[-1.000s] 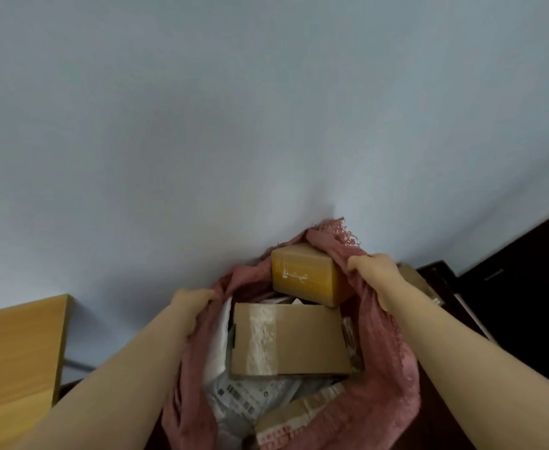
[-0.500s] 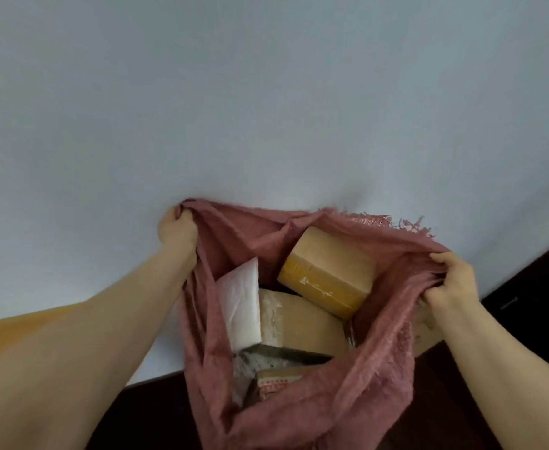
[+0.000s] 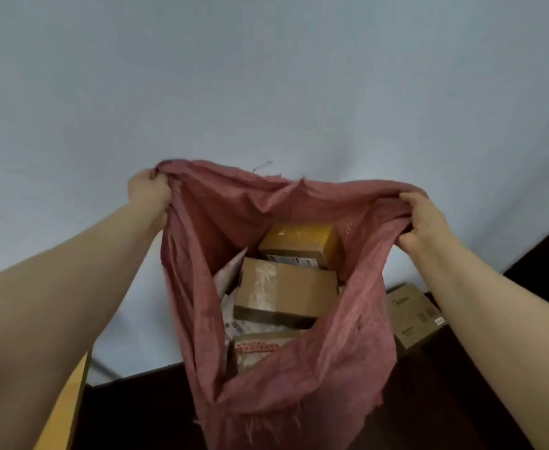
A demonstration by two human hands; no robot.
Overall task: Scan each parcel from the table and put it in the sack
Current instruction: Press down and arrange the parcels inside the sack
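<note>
Head view: both hands hold the mouth of a red woven sack [image 3: 347, 368] spread wide. The left hand [image 3: 148, 190] is closed in a fist round a bunch of the rim at the upper left corner. The right hand [image 3: 424, 222] is curled over the rim on the opposite side, fingers folded into the cloth. The sack hangs between the two forearms, its frayed near edge sagging low. Parcels noted inside: a yellow-taped box [image 3: 299, 241] at the far side; a brown box [image 3: 286, 292] with a strip of clear tape, touching it on the near side; a white envelope [image 3: 227, 277] against the left inner wall; and a red-taped box [image 3: 260, 349] lowest, partly hidden by the near edge. Labelled white packets lie between these; their number cannot be told. Outside the sack, on the right, a printed carton [image 3: 412, 315] sits on the dark floor [image 3: 136, 414] near the right forearm. A wooden table [image 3: 68, 407] edge shows at lower left. A pale wall [image 3: 266, 76] fills the upper half.
</note>
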